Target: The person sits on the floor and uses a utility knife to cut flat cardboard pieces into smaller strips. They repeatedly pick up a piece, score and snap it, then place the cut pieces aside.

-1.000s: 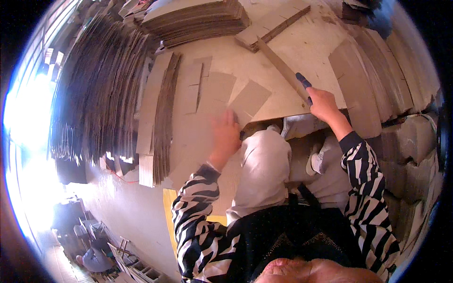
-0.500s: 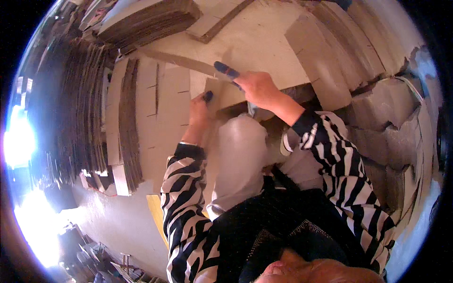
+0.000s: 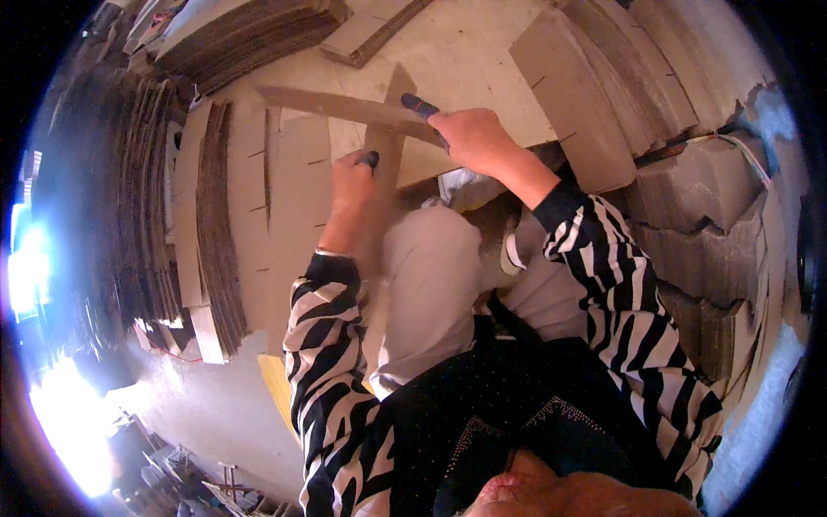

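My right hand (image 3: 478, 142) is closed on one end of a long brown cardboard strip (image 3: 332, 102), which reaches away to the left. Dark covers wrap the thumb and a finger. Closer to me, my left hand (image 3: 351, 185), its thumb tip also covered in dark material, grips the edge of a second cardboard strip (image 3: 387, 146). The two strips cross in front of me, above a pale board surface (image 3: 469, 60). Where they cross, I cannot tell whether they are slotted together or merely overlap.
Slotted cardboard pieces (image 3: 297, 189) lie left of my hand, beside an upright stack (image 3: 224, 224). A taller stack (image 3: 129, 198) fills the far left. Bundles stand at the back (image 3: 258, 39) and right (image 3: 603, 95). My knee (image 3: 431, 267) is just below the strips.
The left-hand strip now stands up across the long strip, extending farther away. My left hand has moved slightly away and left. The view has shifted a little.
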Motion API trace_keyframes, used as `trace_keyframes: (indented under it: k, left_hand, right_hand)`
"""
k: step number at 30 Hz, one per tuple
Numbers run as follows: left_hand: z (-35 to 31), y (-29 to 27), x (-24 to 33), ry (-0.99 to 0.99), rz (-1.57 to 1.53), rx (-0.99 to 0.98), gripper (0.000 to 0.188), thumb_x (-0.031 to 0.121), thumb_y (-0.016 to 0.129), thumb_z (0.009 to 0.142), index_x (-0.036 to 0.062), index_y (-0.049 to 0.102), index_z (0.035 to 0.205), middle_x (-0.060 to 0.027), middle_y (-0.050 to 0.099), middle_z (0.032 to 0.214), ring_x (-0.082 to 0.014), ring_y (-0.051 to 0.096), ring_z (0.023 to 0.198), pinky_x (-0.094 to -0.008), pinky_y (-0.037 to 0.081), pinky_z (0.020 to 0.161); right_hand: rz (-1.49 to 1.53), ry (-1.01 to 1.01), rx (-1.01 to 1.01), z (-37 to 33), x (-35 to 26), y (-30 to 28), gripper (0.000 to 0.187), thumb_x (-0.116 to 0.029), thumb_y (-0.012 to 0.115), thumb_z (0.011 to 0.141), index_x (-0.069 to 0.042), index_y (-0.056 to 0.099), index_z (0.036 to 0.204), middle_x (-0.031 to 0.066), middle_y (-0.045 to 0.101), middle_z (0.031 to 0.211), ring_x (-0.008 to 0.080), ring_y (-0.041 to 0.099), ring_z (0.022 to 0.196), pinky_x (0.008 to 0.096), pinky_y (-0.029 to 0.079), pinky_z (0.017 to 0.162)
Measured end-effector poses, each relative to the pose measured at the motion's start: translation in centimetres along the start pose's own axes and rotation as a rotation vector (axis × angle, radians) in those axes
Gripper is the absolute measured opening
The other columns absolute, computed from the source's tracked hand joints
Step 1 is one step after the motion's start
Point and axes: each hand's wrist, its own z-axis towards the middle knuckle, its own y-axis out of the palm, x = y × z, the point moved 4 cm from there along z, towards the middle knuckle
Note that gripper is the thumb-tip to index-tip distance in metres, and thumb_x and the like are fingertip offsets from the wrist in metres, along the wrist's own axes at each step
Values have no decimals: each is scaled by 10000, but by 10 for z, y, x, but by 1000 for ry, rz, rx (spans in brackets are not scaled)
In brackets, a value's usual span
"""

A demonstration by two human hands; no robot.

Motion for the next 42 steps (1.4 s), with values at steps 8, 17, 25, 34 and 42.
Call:
trace_keyframes:
  k: [8,17,25,34,42]
  left_hand:
    - [-28,35,59,221,406,-75,210,126,544,780,-5,674,880,-234,633,965,-410,606,854,-464,469,744]
    - [-26,-45,-10,308,1083,96,491,278,656,759,32,583,1177,-176,448,1374,-347,370,1310,-522,312,1042]
    - [-81,-40,-5,326,1257,-43,473,248,651,758,54,587,1185,-161,477,1324,-297,479,1184,-485,404,933]
    - [0,-63,-27,-168,-128,268,344,89,473,817,-27,656,1085,-8,563,741,-98,483,676,-285,390,577]
    - [5,-58,-38,-43,72,203,399,5,394,811,-36,647,1117,-108,666,931,-178,595,837,-295,466,772]
  right_hand:
    - [-87,51,-225,-3,2,11,224,-26,576,754,-61,554,974,162,639,806,368,627,790,485,479,638]
    - [-10,80,-118,-5,14,29,292,-69,550,799,-64,549,1091,159,646,775,366,646,757,489,491,610]
    - [51,-3,-1,-8,7,20,328,-46,536,776,-80,564,1102,152,656,845,369,639,780,483,496,630]
    - [56,-226,174,-5,-13,17,310,-58,539,788,-135,607,1080,93,613,781,312,636,756,445,515,610]
    - [-37,-94,34,4,-13,24,458,-5,548,750,-158,584,1181,79,628,829,316,618,771,435,501,633]
